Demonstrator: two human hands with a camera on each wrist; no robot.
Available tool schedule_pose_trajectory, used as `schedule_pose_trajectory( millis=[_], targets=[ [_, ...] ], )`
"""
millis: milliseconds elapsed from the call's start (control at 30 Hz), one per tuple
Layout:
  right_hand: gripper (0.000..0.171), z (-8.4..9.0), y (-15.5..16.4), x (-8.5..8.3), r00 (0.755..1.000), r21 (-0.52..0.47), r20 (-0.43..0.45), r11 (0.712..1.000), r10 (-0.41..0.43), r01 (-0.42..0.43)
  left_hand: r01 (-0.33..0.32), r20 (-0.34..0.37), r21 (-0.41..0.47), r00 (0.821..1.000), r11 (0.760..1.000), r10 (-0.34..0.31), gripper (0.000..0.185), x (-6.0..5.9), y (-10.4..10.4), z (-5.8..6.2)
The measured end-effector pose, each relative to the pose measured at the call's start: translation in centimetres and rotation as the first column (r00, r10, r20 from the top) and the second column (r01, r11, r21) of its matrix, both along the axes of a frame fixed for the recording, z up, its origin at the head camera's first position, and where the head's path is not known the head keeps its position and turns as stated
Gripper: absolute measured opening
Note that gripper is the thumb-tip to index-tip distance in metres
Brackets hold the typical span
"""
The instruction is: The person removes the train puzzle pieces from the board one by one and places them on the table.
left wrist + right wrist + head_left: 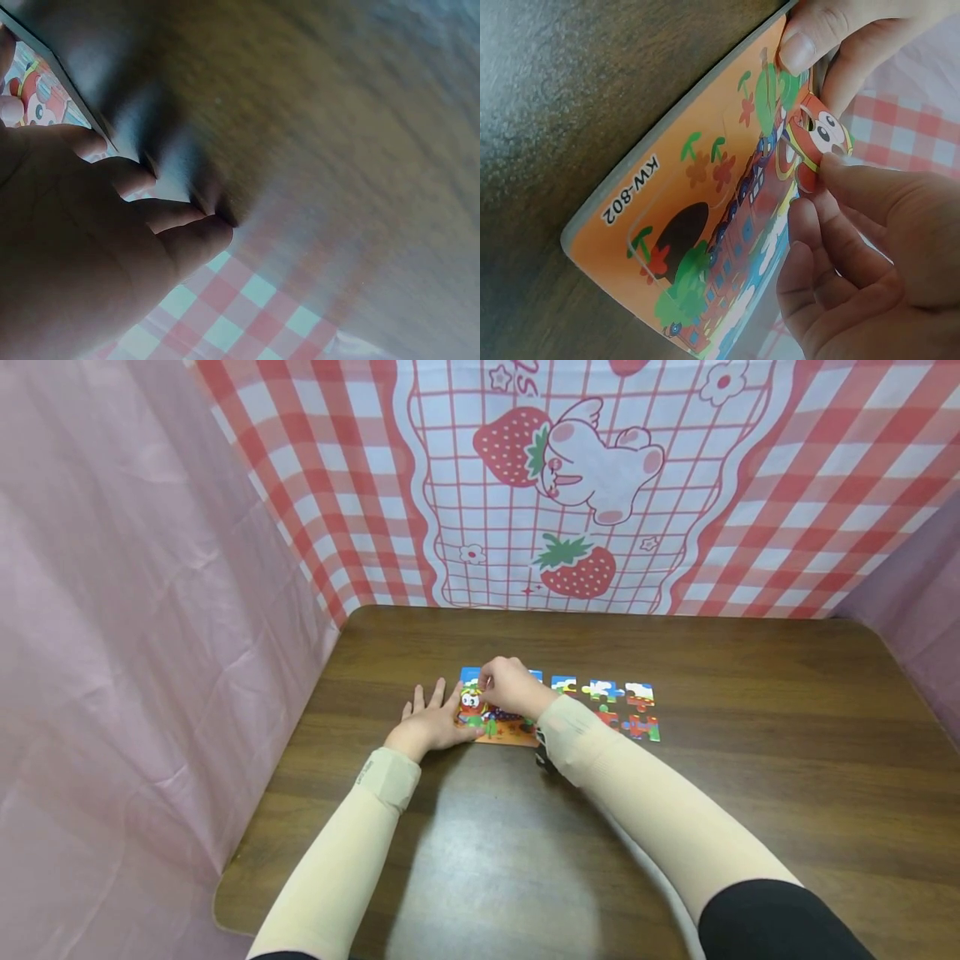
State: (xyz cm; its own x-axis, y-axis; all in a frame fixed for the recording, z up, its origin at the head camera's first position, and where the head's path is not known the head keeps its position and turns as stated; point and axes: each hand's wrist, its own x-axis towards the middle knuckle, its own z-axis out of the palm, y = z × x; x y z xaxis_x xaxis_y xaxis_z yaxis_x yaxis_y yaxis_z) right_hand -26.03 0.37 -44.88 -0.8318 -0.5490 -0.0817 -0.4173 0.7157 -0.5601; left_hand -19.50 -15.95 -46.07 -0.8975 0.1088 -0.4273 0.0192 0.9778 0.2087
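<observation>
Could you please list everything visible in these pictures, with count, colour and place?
puzzle board: one, orange with a colourful picture, on the table under both hands.
puzzle piece: one, red and white, pinched over the board.
loose pieces: several, multicoloured, in rows right of the board.
table: one, dark brown wood.
checked cloth: one, red and white with strawberries, behind the table.
pink sheets: at both sides.
left hand: flat on the board's left edge.
right hand: pinches the piece.

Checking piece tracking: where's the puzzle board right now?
Head view: the puzzle board lies flat on the table, centre-left, under both hands; the left hand rests on its left edge and loose pieces lie to its right.
</observation>
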Motion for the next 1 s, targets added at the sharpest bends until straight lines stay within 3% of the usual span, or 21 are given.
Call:
schedule_pose_trajectory(
  millis=[567,1000],
  targets=[
    [0.005,-0.1,1.1,0.3,0.999,-0.114,0.033,0.993,0.007,-0.003,-0.005,-0.002,0.0,1.0,1.0,0.005,0.093,-0.1,-0.1,-0.4],
    [0.007,0.9,3.7,0.2,0.994,-0.174,0.093,0.982,-0.052,0.067,-0.002,-0.019,0.025,1.0,1.0,0.002,0.095,0.0,-0.1,-0.3]
  ],
)
